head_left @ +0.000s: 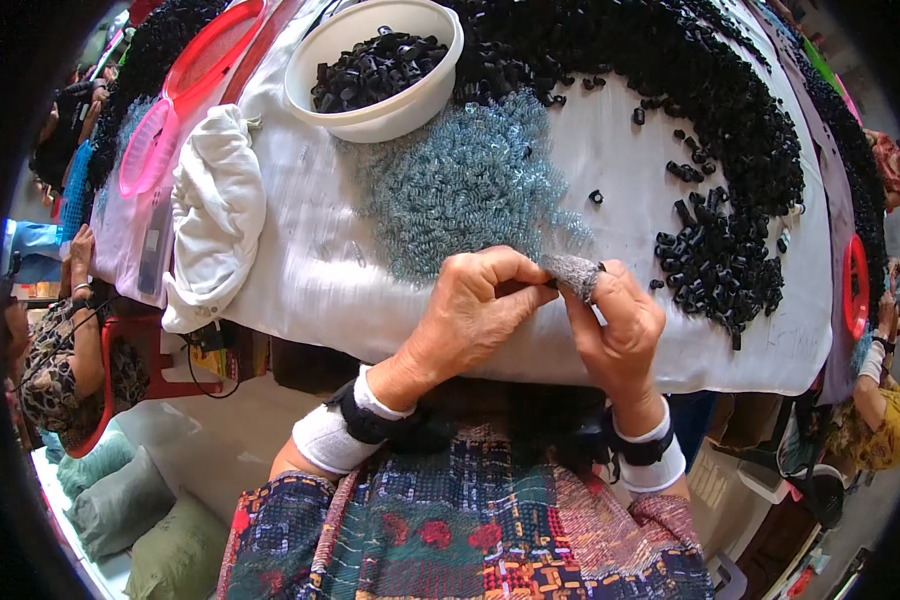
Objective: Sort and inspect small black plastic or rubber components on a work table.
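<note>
My left hand [475, 310] pinches a small black plastic part [552, 284] between thumb and fingertips, just in front of the springs. Against the same part presses my right hand [618, 325], its fingers closed and a grey knitted finger sleeve [572, 272] over one fingertip. Most of the part is hidden by my fingers, so I cannot make out whether a spring sits in it. Beyond my hands spreads a heap of small metal coil springs [460, 195]. To the right lies a pile of short black plastic parts [715, 255].
A cream bowl [375, 122] of black parts stands behind the springs on the white cloth [310, 270]. A crumpled white cloth [218, 205] and pink and red baskets [148, 148] lie left. More black parts [670, 50] bank along the back. Other people sit at both sides.
</note>
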Demonstrator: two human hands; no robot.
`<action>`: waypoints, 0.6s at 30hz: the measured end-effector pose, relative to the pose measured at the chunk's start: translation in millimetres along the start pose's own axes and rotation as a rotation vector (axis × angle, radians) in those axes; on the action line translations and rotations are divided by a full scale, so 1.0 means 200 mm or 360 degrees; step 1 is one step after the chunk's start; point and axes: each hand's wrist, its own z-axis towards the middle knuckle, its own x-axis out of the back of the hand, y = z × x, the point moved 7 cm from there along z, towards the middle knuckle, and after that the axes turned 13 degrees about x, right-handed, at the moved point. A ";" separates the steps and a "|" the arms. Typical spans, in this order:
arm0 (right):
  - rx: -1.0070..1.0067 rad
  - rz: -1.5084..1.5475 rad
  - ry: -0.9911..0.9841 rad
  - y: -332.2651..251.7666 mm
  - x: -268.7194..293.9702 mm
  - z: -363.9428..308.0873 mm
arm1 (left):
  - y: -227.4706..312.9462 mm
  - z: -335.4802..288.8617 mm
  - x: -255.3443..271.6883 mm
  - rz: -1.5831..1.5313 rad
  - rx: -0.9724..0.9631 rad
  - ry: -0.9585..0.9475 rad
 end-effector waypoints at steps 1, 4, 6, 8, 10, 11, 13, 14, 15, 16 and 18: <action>0.0130 -0.0024 -0.0066 -0.02 -0.01 0.01 | -0.01 0.00 0.00 0.0001 0.0010 -0.0001; 0.0143 -0.0044 -0.0102 -0.01 -0.01 0.01 | 0.01 0.01 0.01 0.0071 -0.0014 0.0005; 0.0027 0.0032 -0.0049 0.03 -0.01 0.02 | 0.05 0.01 0.01 0.0079 -0.0121 0.0009; -0.0073 0.0104 0.0010 0.05 -0.02 0.02 | 0.05 0.00 0.01 -0.0052 0.0041 0.0006; -0.0411 0.0453 0.0293 0.11 -0.04 -0.04 | 0.04 0.00 0.03 -0.0178 0.0186 0.0013; -0.0377 0.0436 0.0257 0.11 -0.04 -0.05 | 0.03 0.01 0.04 -0.0355 0.0255 -0.0039; -0.0349 0.0411 0.0244 0.08 -0.02 -0.04 | 0.01 0.01 0.03 -0.0599 0.0330 -0.0142; -0.0336 0.0385 0.0229 0.07 -0.01 -0.03 | 0.01 0.01 0.03 -0.0597 0.0316 -0.0141; -0.0224 0.0327 0.0185 0.06 -0.02 -0.03 | 0.00 0.01 0.03 -0.0635 0.0363 -0.0157; -0.0220 0.0321 0.0188 0.05 -0.01 -0.04 | -0.01 0.01 0.03 -0.0672 0.0412 -0.0174; -0.0165 0.0143 0.0075 0.00 -0.03 -0.02 | 0.00 0.00 0.02 -0.0677 0.0436 -0.0171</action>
